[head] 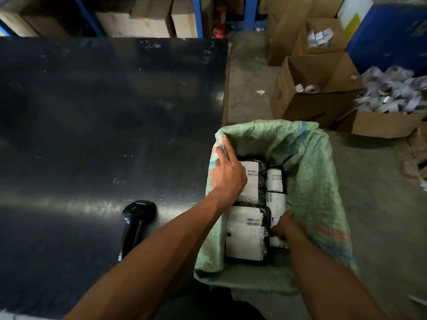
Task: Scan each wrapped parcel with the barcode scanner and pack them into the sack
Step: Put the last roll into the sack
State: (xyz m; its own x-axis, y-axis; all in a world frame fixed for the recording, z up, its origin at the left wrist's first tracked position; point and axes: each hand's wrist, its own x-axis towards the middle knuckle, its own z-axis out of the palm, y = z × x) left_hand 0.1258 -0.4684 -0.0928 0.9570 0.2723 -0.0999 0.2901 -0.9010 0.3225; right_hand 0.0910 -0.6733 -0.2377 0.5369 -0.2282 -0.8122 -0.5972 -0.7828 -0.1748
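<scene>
A green woven sack stands open beside the dark table, at its right edge. Several black-wrapped parcels with white barcode labels lie packed inside it. My left hand reaches over the sack's left rim, fingers spread along the fabric and above the upper parcel. My right hand is down inside the sack with its fingers curled on a small white-labelled parcel at the right side. The black barcode scanner lies on the table, left of my left forearm, and neither hand touches it.
Open cardboard boxes with wrapped items stand on the concrete floor behind the sack. A box heaped with small packets is at the far right, beside a blue bin. More cartons sit on blue shelving beyond the table.
</scene>
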